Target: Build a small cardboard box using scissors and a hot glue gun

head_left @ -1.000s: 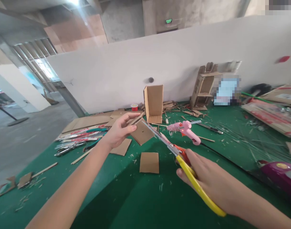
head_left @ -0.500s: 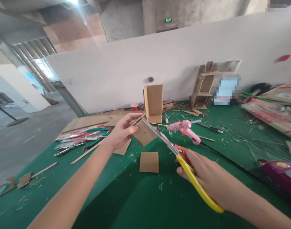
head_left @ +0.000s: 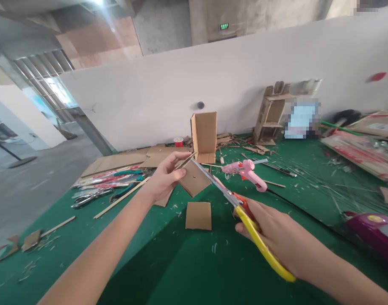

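My left hand (head_left: 168, 176) pinches a cardboard piece (head_left: 195, 178) with a small hole in it, held tilted above the table. In my right hand (head_left: 273, 228) is a pair of scissors (head_left: 256, 243) with yellow and orange handles. Their blades lie along the upper right edge of the cardboard piece, up to its top corner near my left fingers. Below, a square of cardboard (head_left: 198, 216) lies flat on the green table. An upright open cardboard box form (head_left: 207, 133) stands just behind.
A pink hot glue gun (head_left: 245, 169) lies right of centre, its cord running right. Pliers and packaged tools (head_left: 117, 182) lie on the left. A cardboard shelf model (head_left: 272, 114) and scraps stand along the white wall. A purple device (head_left: 373, 233) is at far right.
The cardboard piece has shifted very slightly right and down in my left hand. The scissors stay along its edge, nearly unmoved.
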{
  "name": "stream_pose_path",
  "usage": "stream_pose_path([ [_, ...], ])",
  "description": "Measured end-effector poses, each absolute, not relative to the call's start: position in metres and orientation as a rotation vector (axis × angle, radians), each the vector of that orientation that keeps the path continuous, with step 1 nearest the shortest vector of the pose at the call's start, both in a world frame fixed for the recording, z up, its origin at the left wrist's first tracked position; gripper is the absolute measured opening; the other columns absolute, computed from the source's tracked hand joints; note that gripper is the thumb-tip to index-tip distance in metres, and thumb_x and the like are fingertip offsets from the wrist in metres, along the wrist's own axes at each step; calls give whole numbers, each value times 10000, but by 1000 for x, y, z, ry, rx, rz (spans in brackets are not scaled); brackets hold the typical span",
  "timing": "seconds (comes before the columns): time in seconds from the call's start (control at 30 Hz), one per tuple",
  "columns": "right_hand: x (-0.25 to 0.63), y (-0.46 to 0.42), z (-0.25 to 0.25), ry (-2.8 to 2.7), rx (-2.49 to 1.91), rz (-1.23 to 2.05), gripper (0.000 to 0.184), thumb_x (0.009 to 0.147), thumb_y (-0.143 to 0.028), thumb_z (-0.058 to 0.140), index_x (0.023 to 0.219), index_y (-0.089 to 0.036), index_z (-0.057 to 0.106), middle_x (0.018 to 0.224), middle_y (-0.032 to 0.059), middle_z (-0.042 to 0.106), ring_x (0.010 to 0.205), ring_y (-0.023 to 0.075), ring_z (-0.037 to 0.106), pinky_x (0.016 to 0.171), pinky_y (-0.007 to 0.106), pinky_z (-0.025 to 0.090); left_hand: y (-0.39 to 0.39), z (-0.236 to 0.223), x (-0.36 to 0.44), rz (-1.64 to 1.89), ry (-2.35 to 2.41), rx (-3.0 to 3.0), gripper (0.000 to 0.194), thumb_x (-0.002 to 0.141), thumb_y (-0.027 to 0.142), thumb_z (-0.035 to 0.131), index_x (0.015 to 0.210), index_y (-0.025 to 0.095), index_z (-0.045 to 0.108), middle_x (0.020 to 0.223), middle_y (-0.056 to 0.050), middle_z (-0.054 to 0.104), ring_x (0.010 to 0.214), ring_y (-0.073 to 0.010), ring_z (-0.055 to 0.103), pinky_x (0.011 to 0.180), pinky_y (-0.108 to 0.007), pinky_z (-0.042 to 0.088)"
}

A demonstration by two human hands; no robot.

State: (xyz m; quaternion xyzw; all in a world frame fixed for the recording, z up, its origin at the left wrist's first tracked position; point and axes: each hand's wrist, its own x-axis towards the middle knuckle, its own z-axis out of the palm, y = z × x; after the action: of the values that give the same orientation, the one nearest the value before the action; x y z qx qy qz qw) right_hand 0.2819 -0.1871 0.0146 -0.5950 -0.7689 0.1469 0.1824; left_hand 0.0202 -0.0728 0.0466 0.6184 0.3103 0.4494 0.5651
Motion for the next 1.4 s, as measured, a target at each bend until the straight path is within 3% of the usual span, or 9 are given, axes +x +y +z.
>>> stream_pose_path([
  [0.23,282,-187,14,-2199,-1694,376,252,916,-471,489,869,-232,555,876,65,688,655,229,667,525,288,441,-71,42,21,1054,668,1450,388,757,313,727,1125,271,611,1341,-66,520,1197,-279,524,904,-378,497],
  [0.53,283,-186,10,-2239,-1697,395,281,930,-481,450,843,-221,511,984,107,686,722,253,686,607,357,515,-68,32,23,1041,598,1433,385,783,333,702,1151,289,598,1328,-61,535,1143,-267,550,893,-375,505],
  [0.77,287,-186,5,-2245,-1637,233,301,915,-508,468,802,-234,526,809,66,695,616,234,677,496,301,469,-69,33,23,1040,622,1424,395,753,308,729,1126,262,606,1323,-68,520,1150,-281,546,889,-376,501],
  [0.93,291,-187,3,-2212,-1639,151,368,909,-560,448,741,-239,516,710,60,682,567,236,664,463,292,433,-71,38,23,1033,650,1426,391,736,300,743,1107,284,622,1310,-45,523,1119,-257,557,820,-317,510],
  [1.17,291,-184,3,-2144,-1657,295,457,885,-660,390,738,-242,502,744,78,688,624,256,658,534,338,470,-70,49,15,1035,746,1484,388,733,307,720,1109,278,631,1259,-47,576,1057,-232,566,785,-301,488],
  [1.4,291,-184,11,-2045,-1635,572,403,927,-587,397,795,-237,547,722,43,649,597,190,605,522,281,460,-68,66,4,1025,1101,1667,365,782,358,609,1122,237,662,1240,-95,587,1053,-281,564,705,-312,475],
])
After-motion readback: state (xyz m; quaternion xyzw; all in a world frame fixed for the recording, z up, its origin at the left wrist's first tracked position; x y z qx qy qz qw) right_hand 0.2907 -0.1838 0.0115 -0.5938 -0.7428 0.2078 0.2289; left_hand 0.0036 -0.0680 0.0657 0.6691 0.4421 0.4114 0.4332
